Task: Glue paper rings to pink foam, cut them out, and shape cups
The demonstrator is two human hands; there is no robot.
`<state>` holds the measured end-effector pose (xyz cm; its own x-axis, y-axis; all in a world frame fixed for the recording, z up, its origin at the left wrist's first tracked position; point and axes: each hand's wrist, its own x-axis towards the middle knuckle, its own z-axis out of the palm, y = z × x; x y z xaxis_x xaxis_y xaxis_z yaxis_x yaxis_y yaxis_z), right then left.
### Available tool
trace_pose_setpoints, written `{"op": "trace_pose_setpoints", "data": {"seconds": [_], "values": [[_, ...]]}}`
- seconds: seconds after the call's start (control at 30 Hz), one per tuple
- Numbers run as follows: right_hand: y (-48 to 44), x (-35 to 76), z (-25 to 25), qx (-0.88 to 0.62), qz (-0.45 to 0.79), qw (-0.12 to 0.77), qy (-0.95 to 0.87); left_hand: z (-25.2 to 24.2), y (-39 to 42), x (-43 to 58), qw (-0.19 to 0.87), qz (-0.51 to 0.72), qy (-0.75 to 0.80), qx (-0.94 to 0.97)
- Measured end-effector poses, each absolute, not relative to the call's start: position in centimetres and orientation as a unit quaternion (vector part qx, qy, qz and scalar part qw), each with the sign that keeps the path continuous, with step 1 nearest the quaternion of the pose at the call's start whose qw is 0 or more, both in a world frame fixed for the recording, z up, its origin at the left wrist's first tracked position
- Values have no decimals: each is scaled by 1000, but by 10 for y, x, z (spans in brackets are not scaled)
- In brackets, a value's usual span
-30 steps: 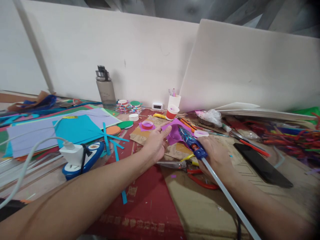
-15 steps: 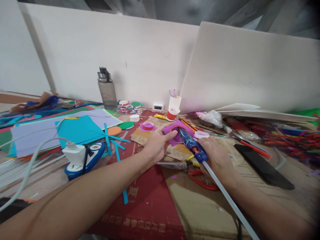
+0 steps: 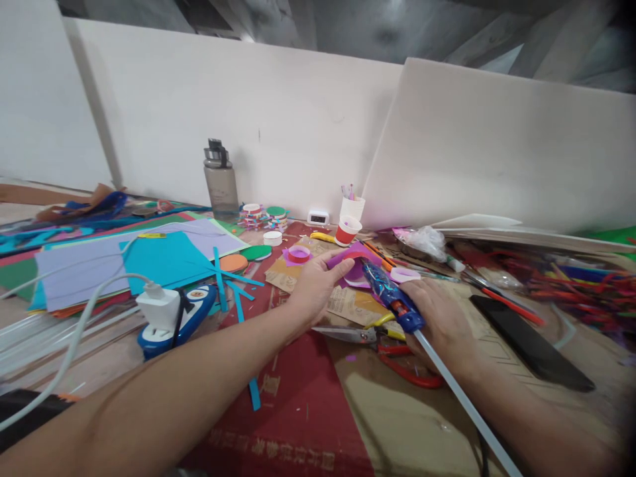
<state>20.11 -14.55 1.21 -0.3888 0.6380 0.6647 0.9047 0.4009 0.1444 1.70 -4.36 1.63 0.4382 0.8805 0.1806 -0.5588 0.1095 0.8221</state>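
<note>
My left hand (image 3: 322, 278) pinches the edge of a piece of purple paper (image 3: 368, 256), which has a red ring against it. In my right hand (image 3: 434, 311) is a blue glue gun (image 3: 390, 295), with a long translucent glue stick (image 3: 464, 397) running out of its back end. The gun's nozzle end is at the purple paper; whether it touches is hidden. Under my hands lie scissors with red handles (image 3: 410, 374) and a yellow-handled tool (image 3: 385, 324). A red ring on purple paper (image 3: 299, 254) sits just beyond my left hand.
Blue paper strips (image 3: 239, 301), coloured sheets (image 3: 159, 262) and a blue power strip (image 3: 191, 311) with a plug lie to the left. A water bottle (image 3: 221, 189) and paper cups (image 3: 348, 230) stand at the back. On the right are a black phone (image 3: 531, 341) and tangled pipe cleaners (image 3: 581, 298).
The whole view has shifted slightly, with things a little lower and further right. The purple paper looks more tilted in my left hand; the glue gun stays beside it.
</note>
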Motion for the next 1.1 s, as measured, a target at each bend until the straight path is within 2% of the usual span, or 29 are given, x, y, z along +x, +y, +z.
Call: {"op": "trace_pose_setpoints", "data": {"seconds": [0.5,0.83,1.1], "values": [[-147,198,12,-486,-254,258,-795,18,-46,17,714,507,180,448],[-147,197,13,-491,-249,262,-792,23,-46,15,787,442,197,384],[-147,195,15,-484,-254,244,-801,28,-49,16,787,455,215,357]]}}
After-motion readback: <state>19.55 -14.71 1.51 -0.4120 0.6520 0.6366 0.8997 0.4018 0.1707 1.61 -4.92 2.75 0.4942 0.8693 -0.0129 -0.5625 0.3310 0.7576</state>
